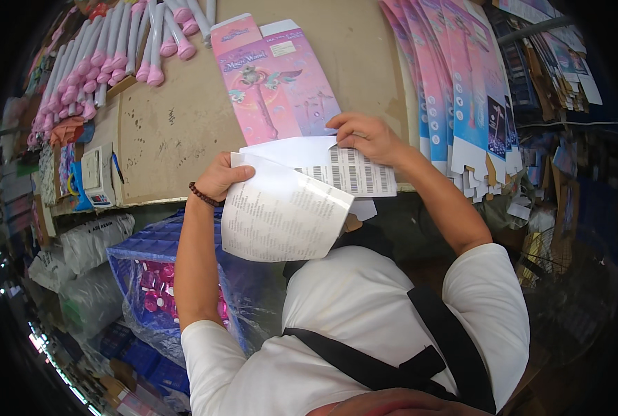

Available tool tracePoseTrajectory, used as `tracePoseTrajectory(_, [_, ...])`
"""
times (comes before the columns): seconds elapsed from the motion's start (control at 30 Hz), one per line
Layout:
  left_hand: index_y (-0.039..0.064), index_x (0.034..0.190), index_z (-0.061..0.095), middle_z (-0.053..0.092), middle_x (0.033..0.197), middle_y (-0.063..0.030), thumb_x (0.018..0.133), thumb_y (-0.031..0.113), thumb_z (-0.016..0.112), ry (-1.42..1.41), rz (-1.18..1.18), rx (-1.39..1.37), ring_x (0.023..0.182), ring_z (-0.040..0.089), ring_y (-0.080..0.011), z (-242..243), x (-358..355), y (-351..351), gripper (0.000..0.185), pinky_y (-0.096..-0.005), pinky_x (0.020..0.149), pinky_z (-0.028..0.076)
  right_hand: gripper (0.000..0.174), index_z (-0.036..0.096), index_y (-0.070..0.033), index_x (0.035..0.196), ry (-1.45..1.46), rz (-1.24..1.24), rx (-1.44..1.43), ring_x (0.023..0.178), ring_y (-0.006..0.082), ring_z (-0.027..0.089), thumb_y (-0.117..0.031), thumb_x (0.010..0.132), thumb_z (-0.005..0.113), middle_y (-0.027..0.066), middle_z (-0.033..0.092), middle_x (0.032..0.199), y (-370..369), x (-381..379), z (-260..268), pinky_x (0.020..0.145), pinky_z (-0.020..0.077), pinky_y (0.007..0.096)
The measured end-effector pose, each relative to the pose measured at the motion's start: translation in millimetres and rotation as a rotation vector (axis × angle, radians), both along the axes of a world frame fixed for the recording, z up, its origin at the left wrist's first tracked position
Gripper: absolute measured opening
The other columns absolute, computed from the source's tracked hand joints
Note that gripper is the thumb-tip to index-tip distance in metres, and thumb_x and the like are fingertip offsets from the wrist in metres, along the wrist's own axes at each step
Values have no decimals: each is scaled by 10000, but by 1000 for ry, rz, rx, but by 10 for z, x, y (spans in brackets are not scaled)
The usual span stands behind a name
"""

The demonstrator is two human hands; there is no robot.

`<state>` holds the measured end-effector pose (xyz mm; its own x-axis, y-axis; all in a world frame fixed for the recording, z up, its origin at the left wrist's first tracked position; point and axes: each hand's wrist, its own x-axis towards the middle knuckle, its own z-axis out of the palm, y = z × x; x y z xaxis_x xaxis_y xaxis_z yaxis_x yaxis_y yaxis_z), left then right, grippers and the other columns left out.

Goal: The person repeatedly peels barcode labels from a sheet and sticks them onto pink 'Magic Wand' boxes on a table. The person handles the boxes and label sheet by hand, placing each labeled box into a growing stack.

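My left hand (224,177) grips a sheet of printed labels (288,218) by its upper left corner; the sheet hangs over the table's front edge. Behind it lies a second sheet with barcode stickers (358,174), its upper left part blank white. My right hand (366,136) is at this sheet's top edge, thumb and fingers pinched at a small dark-edged piece, perhaps a lifting sticker. Just beyond the sheets, a flat pink and purple toy wand box (283,83) rests on the table, with a white label near its top.
Grey and pink wand handles (106,52) are piled at the back left. A small electronic device (98,177) and a blue pen (117,167) lie at the left edge. Flat printed boxes (465,78) stand stacked at the right. Below left is a blue crate (147,244) of pink parts.
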<state>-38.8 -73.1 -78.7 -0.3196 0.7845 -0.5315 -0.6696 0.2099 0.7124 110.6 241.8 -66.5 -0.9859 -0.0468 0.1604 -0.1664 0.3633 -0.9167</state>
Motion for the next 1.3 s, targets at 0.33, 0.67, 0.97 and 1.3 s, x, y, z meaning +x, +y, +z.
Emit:
tracePoseTrajectory(0.33, [-63, 1012, 648, 681, 906, -87, 773, 168, 723, 279, -324, -264, 753, 631, -120, 220, -224, 359, 340, -279, 701, 515, 149, 659, 2, 920, -230, -525, -488, 689, 96, 570, -126, 845, 678, 37, 639, 814, 463, -609, 177, 637, 474, 230])
tracePoseTrajectory(0.67, [35, 994, 685, 586, 1208, -219, 786, 187, 646, 1168, -735, -189, 1363, 329, -263, 14, -152, 1007, 260, -521, 1150, 34, 224, 698, 2, 851, -190, -671, -160, 682, 153, 646, -197, 750, 721, 102, 694, 763, 234, -1895, -689, 640, 509, 288])
tracePoseTrajectory(0.97, [61, 971, 703, 471, 1337, -230, 772, 241, 637, 1152, -653, -164, 1329, 353, -323, -163, -171, 966, 276, -460, 1163, 65, 220, 706, -20, 861, -199, -663, -61, 716, 195, 666, -214, 758, 697, 113, 699, 786, 166, -1951, -912, 676, 510, 309])
tracePoseTrajectory(1.3, [84, 984, 709, 459, 1347, -241, 766, 235, 629, 1173, -644, -169, 1304, 401, -294, -128, -156, 975, 276, -461, 1165, 70, 221, 703, -7, 854, -212, -643, -26, 714, 206, 669, -205, 756, 697, 121, 699, 789, 184, -1971, -887, 674, 511, 315])
